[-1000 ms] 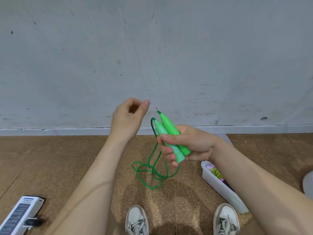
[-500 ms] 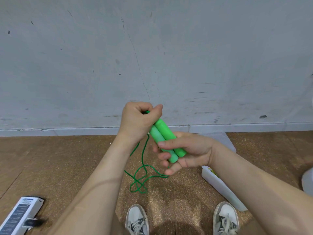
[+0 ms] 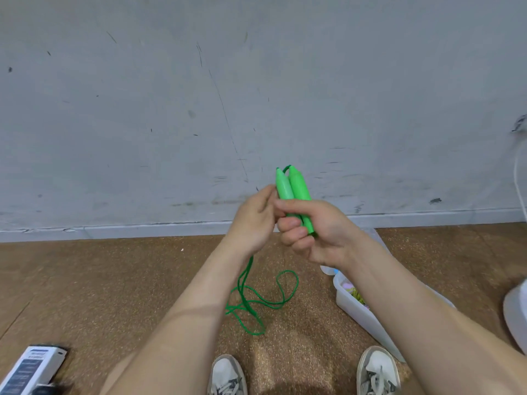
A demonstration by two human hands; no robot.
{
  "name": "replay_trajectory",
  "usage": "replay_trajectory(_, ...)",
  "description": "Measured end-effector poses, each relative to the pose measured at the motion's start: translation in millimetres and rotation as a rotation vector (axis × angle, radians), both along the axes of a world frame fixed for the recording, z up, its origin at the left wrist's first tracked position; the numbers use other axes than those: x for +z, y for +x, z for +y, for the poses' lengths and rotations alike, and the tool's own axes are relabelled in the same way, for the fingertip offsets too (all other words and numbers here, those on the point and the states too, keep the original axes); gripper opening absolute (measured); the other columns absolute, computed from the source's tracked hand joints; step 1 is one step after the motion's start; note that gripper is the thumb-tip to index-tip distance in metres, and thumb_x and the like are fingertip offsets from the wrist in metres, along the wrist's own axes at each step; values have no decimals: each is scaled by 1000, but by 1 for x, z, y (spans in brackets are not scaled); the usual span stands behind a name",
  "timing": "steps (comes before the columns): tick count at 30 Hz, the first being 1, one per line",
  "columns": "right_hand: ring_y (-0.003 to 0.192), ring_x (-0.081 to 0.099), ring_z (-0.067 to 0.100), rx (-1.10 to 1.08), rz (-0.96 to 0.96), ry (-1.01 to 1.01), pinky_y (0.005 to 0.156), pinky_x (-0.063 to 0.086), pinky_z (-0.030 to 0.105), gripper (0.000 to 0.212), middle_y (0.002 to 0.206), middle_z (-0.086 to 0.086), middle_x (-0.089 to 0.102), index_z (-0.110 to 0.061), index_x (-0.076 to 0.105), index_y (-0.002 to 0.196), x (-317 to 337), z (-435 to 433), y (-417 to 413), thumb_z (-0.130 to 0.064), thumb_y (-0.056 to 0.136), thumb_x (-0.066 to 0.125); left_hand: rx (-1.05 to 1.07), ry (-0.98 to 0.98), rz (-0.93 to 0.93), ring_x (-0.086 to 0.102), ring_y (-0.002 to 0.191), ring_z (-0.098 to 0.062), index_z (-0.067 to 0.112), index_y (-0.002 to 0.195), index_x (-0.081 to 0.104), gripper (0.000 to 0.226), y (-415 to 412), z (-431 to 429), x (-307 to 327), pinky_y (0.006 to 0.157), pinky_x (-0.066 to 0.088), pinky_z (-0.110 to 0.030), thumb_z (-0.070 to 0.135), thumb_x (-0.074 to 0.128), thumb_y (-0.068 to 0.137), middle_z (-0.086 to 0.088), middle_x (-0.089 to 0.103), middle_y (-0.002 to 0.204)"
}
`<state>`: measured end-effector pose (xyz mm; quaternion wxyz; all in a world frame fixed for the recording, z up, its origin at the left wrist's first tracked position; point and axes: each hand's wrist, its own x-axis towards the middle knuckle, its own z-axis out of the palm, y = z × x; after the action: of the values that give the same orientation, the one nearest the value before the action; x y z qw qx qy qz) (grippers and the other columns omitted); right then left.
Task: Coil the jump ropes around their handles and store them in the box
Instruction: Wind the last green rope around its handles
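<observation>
My right hand (image 3: 316, 229) grips the two green jump-rope handles (image 3: 293, 192) side by side, their tips pointing up toward the wall. My left hand (image 3: 253, 220) is closed just left of the handles, pinching the green rope (image 3: 262, 300), which hangs below it and lies in loose loops on the floor. A translucent white plastic box (image 3: 359, 312) stands on the floor under my right forearm, holding other coloured ropes that are partly hidden by the arm.
A grey wall (image 3: 199, 109) with a baseboard rises ahead. The brown cork floor (image 3: 99, 280) holds a white device (image 3: 28, 369) at the bottom left. My two white sneakers (image 3: 228, 377) show at the bottom edge. A white object (image 3: 516, 312) sits at the far right.
My left hand swung from the handle tips down and in beside my right hand's fingers, drawing the rope with it. The handles tilted more upright, and the loops on the floor shifted.
</observation>
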<state>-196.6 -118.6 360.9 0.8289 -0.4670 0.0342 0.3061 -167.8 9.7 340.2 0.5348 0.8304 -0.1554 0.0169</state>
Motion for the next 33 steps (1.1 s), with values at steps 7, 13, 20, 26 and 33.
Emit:
replay_trajectory(7,41,40,20,-134,-322,-1103,43,28,24,16,56,10,44,-9,48,70,-28,-8,11,-6,76,62,-84,1275,-443,62,95,-35,13,102,58,16,-16,-8,8,63,31,-34,12,46,91,-13,66,100)
replay_trajectory(13,71,60,31,141,-460,-1603,46,38,27,15,78,9,57,-12,53,79,-27,-14,9,-22,81,64,-239,1188,-528,60,92,-34,15,91,62,9,-22,-13,4,63,31,-34,13,53,87,-12,67,95)
replay_trajectory(20,51,46,14,626,-557,-1729,48,39,26,14,64,1,49,-14,51,78,-23,-24,0,-22,83,62,-270,666,-258,58,72,-17,22,93,62,28,-23,-6,7,66,42,-28,29,79,72,5,66,75)
replay_trajectory(26,60,50,23,768,-576,-1544,58,39,30,30,67,5,57,-12,61,79,-19,-37,-1,-36,74,76,-307,360,104,44,52,2,23,68,74,12,-15,4,9,54,34,-17,24,85,65,11,59,56)
replay_trajectory(33,49,40,14,622,-509,-1093,48,31,22,52,51,-6,45,-22,64,75,8,-33,-14,-73,73,55,-348,-68,414,49,46,-3,9,65,61,21,-10,17,14,46,39,-13,25,74,60,5,59,51)
